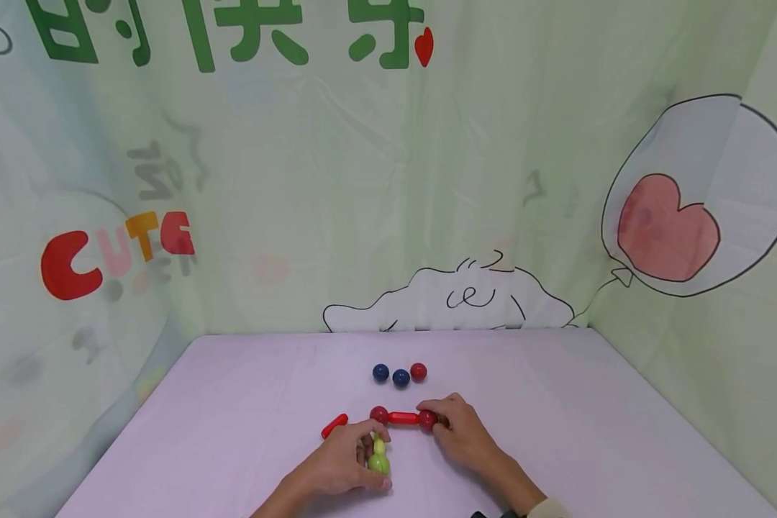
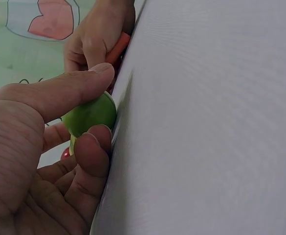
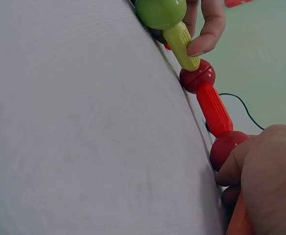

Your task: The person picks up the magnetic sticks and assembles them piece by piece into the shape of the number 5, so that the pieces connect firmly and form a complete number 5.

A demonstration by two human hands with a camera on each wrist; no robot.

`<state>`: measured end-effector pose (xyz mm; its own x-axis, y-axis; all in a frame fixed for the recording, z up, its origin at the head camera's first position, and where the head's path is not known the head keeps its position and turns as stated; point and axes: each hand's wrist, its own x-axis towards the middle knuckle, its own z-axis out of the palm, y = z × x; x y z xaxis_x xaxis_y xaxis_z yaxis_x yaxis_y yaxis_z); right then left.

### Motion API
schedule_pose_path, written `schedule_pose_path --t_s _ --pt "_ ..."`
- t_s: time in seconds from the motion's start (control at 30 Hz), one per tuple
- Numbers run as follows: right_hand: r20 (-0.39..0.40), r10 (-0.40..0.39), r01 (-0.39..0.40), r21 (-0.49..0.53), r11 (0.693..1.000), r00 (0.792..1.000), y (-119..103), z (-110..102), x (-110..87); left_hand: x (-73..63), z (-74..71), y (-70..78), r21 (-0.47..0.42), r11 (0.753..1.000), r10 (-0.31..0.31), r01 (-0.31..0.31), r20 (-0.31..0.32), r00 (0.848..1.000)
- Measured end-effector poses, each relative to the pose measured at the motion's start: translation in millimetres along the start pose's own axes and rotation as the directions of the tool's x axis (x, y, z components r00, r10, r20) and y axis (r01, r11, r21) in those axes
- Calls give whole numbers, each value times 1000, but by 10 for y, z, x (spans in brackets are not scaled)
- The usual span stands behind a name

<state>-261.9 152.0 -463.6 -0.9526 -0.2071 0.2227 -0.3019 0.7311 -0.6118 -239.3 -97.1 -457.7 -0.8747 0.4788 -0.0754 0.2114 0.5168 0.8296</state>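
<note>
My left hand (image 1: pixel 339 460) holds a green ball (image 3: pixel 161 11) between thumb and fingers. From that ball a yellow-green rod (image 3: pixel 182 46) reaches a dark red ball (image 1: pixel 378 414), and a fingertip touches the rod. A red rod (image 1: pixel 403 418) links this ball to a second dark red ball (image 1: pixel 427 419), which my right hand (image 1: pixel 462 435) pinches. Below the right hand, an orange-red rod (image 3: pixel 240 220) shows partly, mostly covered by the fingers. The linked pieces lie low along the tabletop.
A loose red rod (image 1: pixel 334 426) lies left of the linked pieces. Farther back on the pale table (image 1: pixel 246 388) sit two dark blue balls (image 1: pixel 401 378) and a red ball (image 1: pixel 418 371). Printed curtains (image 1: pixel 298 180) stand behind and at both sides.
</note>
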Motion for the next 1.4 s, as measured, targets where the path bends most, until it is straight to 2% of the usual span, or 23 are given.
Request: schedule_pose_path --t_s 0.3,0.5,0.77,0.9,1.17,1.27,1.4 --pt "-16 9 -10 -53 999 1000 37 17 30 -9 -16 8 13 1000 -13 13 -5 1000" --pt "-29 -5 2 -103 995 1000 100 -64 68 -8 -9 6 9 1000 -21 21 -9 1000" --pt "34 8 -2 -163 987 999 77 -222 38 -16 -29 14 -3 1000 -31 31 -11 999" --pt "46 -25 35 -248 968 999 61 -255 -2 -20 -32 10 -4 1000 -27 27 -4 1000" --pt "33 -66 74 -423 903 997 -1 -353 -101 -59 -43 12 -52 999 -7 7 -2 1000" --pt "41 -26 41 -448 893 999 -32 -376 -142 -71 -40 3 -70 998 -5 4 -12 1000" --pt "91 91 -45 -416 908 992 -67 -398 -194 -87 -31 -23 -84 996 21 -24 -29 999"
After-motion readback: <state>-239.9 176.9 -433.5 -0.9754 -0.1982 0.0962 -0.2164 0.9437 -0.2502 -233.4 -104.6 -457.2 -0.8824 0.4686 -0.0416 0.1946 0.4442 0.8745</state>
